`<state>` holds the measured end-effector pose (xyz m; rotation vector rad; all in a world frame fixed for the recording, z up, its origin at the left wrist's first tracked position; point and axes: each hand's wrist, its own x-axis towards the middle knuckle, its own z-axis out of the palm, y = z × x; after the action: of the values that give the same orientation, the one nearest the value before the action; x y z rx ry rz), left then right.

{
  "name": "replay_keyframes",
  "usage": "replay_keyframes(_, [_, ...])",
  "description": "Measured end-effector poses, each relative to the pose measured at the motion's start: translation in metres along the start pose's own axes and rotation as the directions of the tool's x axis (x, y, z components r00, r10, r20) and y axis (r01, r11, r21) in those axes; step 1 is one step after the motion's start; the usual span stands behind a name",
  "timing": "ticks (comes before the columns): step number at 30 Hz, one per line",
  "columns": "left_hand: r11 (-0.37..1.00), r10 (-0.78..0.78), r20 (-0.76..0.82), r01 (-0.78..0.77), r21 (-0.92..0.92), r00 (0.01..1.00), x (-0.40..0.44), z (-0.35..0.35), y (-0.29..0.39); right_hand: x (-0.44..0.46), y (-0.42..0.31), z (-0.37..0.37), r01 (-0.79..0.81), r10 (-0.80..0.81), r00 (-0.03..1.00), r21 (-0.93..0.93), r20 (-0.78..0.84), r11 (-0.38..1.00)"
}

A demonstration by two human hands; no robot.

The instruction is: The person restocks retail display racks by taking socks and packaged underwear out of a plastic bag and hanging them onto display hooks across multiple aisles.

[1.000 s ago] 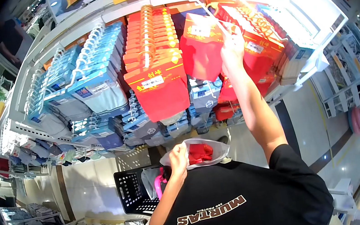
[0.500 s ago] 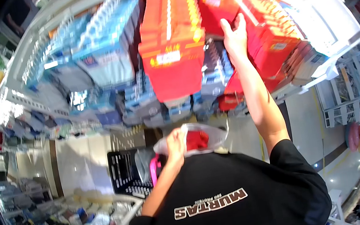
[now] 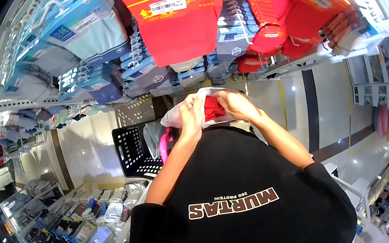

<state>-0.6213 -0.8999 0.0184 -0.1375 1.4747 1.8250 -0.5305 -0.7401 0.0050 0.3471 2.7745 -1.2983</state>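
Note:
A white plastic bag is held up in front of my black T-shirt, with folded red cloth showing in its mouth. My left hand is closed on the left side of the bag's rim. At the right side of the mouth, my right hand has its fingers curled over the rim beside the red cloth. Its fingertips are partly hidden, so I cannot tell whether they also touch the cloth. Above the hands hang red packs of clothing on a rack hook.
Blue-carded packs hang at the upper left, and more red packs at the upper right. A black basket with a pink handle stands left of my body. A low display of packed socks is at the lower left.
My right hand has come down from the red packs at the upper right to the bag's mouth. My left hand stays on the bag. The view has tilted downward.

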Motion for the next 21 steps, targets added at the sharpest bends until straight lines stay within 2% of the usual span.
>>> replay_keyframes(1, [1.0, -0.017, 0.017, 0.017, 0.012, 1.0, -0.001, 0.003, -0.001, 0.005, 0.017, 0.013, -0.017, 0.015, 0.999, -0.064, -0.03, 0.998])
replay_keyframes(4, [0.999, -0.037, 0.029, 0.037, 0.021, 0.999, -0.007, 0.009, -0.002, 0.029, 0.048, 0.042, -0.302, 0.307, 0.95, -0.089, 0.052, 0.949])
replay_keyframes(5, [1.0, -0.027, 0.016, 0.027, 0.008, 1.0, -0.008, 0.01, -0.003, 0.037, 0.06, 0.052, -0.343, 0.351, 0.936, -0.152, 0.033, 0.927])
replay_keyframes(8, [0.999, -0.027, -0.001, 0.027, -0.025, 1.0, -0.012, 0.008, 0.0, 0.045, 0.099, 0.071, -0.265, 0.285, 0.958, -0.323, 0.016, 0.909])
replay_keyframes(9, [0.999, -0.032, 0.0, 0.032, -0.025, 0.999, -0.013, 0.007, -0.001, 0.047, 0.1, 0.067, -0.265, 0.337, 0.931, -0.377, 0.138, 0.887])
replay_keyframes(12, [1.0, -0.006, -0.016, 0.006, -0.017, 1.0, -0.011, 0.003, -0.011, 0.035, 0.089, 0.058, -0.263, 0.312, 0.941, -0.299, 0.13, 0.917])
replay_keyframes(13, [1.0, 0.009, -0.027, -0.009, -0.013, 1.0, -0.01, 0.003, -0.012, 0.03, 0.072, 0.05, -0.286, 0.309, 0.946, -0.192, 0.1, 0.939])
replay_keyframes(16, [0.997, 0.037, -0.072, -0.041, -0.065, 0.997, -0.008, -0.007, -0.005, 0.023, 0.053, 0.038, -0.172, 0.179, 0.968, -0.055, 0.174, 0.984])
replay_keyframes(17, [0.995, 0.023, -0.105, -0.033, -0.097, 0.994, -0.006, -0.008, -0.004, 0.016, 0.035, 0.022, -0.205, 0.212, 0.95, -0.053, 0.228, 0.977])
replay_keyframes(20, [0.995, 0.038, -0.148, -0.051, -0.084, 0.988, 0.002, -0.017, -0.011, 0.005, 0.01, -0.006, -0.091, 0.089, 0.981, 0.004, 0.17, 0.996])
replay_keyframes(21, [0.997, 0.055, -0.131, -0.061, -0.045, 0.99, 0.005, -0.02, -0.013, -0.004, 0.003, -0.015, 0.011, -0.002, 0.997, -0.105, 0.078, 0.994])
